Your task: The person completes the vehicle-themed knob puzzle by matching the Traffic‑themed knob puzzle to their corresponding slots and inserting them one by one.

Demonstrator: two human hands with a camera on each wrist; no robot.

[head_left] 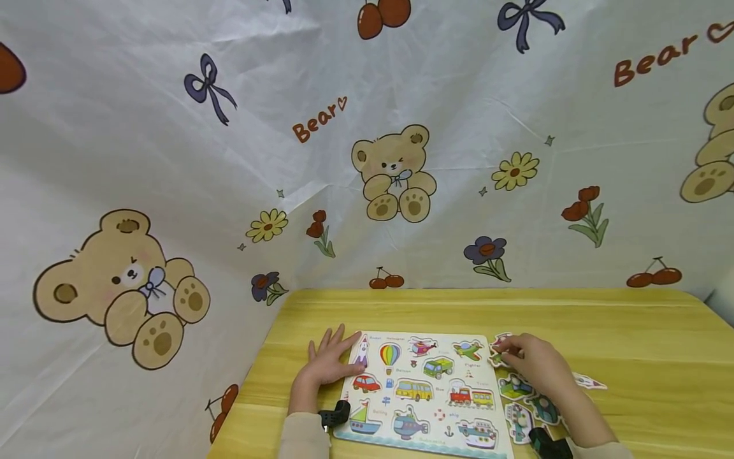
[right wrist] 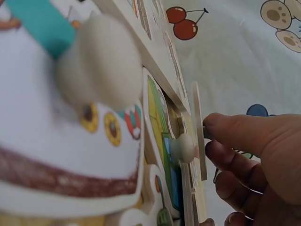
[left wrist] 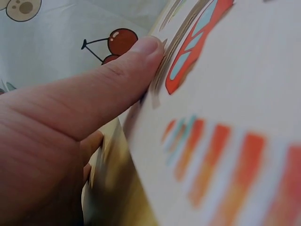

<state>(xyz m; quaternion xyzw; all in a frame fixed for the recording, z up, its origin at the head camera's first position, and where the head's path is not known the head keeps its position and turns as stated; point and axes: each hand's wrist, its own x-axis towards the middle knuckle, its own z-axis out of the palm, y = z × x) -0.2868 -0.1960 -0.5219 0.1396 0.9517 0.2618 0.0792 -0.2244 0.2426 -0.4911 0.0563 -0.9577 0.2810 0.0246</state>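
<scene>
A wooden picture board (head_left: 401,408) printed with vehicles lies on the table. My left hand (head_left: 327,363) is spread at its upper left corner, the thumb (left wrist: 127,70) on the board's edge by the rocket picture and the other fingers beyond that edge. Off the board's upper right side, my right hand (head_left: 539,363) pinches a thin wooden puzzle piece (right wrist: 199,136) between thumb and fingers. This piece stands edge-on in the right wrist view, so its picture is hidden there. Close by are a green and yellow knobbed piece (right wrist: 157,113) and a larger ship piece (right wrist: 56,136) with a white knob.
Several loose pieces (head_left: 518,421) lie bunched along the board's right side. A pointed piece (head_left: 589,382) lies farther right, past my right wrist. The yellow wood-grain table (head_left: 648,357) meets a white curtain (head_left: 447,255) printed with bears behind it.
</scene>
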